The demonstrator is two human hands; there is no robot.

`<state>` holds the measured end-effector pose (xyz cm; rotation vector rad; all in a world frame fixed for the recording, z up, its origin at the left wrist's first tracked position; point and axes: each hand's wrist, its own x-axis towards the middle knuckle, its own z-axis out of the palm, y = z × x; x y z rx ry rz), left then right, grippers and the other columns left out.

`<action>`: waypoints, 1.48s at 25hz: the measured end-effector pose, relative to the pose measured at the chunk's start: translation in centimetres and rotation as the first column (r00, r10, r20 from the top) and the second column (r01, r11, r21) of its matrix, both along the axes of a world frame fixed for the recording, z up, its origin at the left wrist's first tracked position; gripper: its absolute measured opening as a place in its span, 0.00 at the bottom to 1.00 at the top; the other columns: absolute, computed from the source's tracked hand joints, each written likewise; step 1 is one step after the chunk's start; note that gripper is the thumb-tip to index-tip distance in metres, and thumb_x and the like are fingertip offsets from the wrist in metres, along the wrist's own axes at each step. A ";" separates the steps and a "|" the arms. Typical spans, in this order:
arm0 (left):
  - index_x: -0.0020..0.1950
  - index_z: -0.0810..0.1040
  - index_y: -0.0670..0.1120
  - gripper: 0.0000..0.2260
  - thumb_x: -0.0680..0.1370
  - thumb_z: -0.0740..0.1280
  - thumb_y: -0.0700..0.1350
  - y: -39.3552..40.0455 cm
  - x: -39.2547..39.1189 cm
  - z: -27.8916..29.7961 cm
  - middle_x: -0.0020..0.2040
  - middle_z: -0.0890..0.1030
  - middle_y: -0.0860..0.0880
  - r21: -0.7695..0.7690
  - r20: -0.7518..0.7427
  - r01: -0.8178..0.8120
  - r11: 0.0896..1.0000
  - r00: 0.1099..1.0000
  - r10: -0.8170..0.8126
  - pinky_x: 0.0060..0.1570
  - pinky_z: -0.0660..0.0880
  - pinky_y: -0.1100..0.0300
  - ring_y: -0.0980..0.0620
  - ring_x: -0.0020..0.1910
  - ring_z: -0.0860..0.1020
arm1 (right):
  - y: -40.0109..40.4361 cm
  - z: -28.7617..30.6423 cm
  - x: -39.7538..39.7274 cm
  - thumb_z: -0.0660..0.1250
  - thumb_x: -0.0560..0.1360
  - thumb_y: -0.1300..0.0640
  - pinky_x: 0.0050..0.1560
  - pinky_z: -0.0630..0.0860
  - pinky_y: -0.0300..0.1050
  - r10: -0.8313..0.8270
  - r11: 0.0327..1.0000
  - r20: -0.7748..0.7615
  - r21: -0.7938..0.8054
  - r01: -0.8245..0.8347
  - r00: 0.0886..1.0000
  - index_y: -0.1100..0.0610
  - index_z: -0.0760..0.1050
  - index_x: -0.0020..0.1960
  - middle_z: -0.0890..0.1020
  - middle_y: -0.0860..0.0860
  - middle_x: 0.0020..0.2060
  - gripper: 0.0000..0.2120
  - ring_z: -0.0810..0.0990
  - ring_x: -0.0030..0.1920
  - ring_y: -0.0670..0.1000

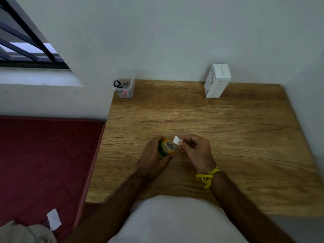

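Gripping a small green and orange packet (pixel 164 149), the person's left hand (pixel 152 155) curls round it just above the near middle of the light-brown wooden bench (pixel 228 128). Close beside it, the right hand (pixel 194 149) pinches a small white scrap (pixel 177 140) between thumb and forefinger, held right at the packet's open top; whether scrap and packet touch I cannot tell. A knotted yellow thread band (pixel 208 176) circles the right wrist. At the bench's far left corner stands a clear plastic tub (pixel 124 90) with black-handled scissors (pixel 117 84) in it. Along the bench's far edge, towards the right, stands a white cardboard box (pixel 217 81) against the wall. Left of the bench lies a dark red quilted mattress (pixel 43 155).
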<state>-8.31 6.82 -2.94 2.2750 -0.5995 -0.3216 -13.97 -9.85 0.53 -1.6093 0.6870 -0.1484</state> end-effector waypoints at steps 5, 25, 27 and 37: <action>0.70 0.66 0.51 0.31 0.73 0.75 0.55 0.1 -0.2 -0.1 0.65 0.74 0.53 -0.030 0.042 0.000 1.000 0.999 0.002 0.60 0.74 0.62 0.61 0.60 0.72 | 0.1 1.1 -0.5 0.75 0.72 0.64 0.47 0.82 0.45 0.021 0.996 0.058 -0.083 -0.016 0.998 0.55 0.84 0.47 0.86 0.49 0.41 0.06 0.85 0.43 0.48; 0.73 0.68 0.45 0.31 0.74 0.75 0.52 0.5 0.1 -1.4 0.67 0.74 0.48 -0.094 0.101 0.040 0.995 0.994 -0.030 0.63 0.70 0.62 0.58 0.63 0.69 | 0.5 3.1 0.9 0.76 0.70 0.62 0.42 0.74 0.38 0.411 0.750 -0.056 -0.546 -0.373 0.910 0.45 0.73 0.47 0.80 0.42 0.40 0.16 0.77 0.44 0.43; 0.73 0.67 0.46 0.32 0.74 0.75 0.53 0.5 0.2 -1.4 0.67 0.74 0.49 -0.094 0.107 0.036 0.995 0.994 -0.026 0.63 0.68 0.65 0.63 0.62 0.66 | 0.5 2.9 0.8 0.75 0.70 0.61 0.42 0.74 0.39 0.403 0.748 -0.042 -0.561 -0.355 0.914 0.45 0.73 0.47 0.79 0.41 0.40 0.15 0.77 0.45 0.43; 0.73 0.67 0.44 0.32 0.73 0.75 0.52 0.4 0.2 -1.5 0.67 0.74 0.47 -0.093 0.091 0.053 0.994 0.995 -0.044 0.62 0.65 0.67 0.62 0.62 0.67 | 1.0 2.8 1.7 0.71 0.73 0.60 0.45 0.74 0.45 0.456 0.647 -0.122 -0.634 -0.423 0.881 0.48 0.72 0.50 0.78 0.42 0.41 0.12 0.74 0.46 0.45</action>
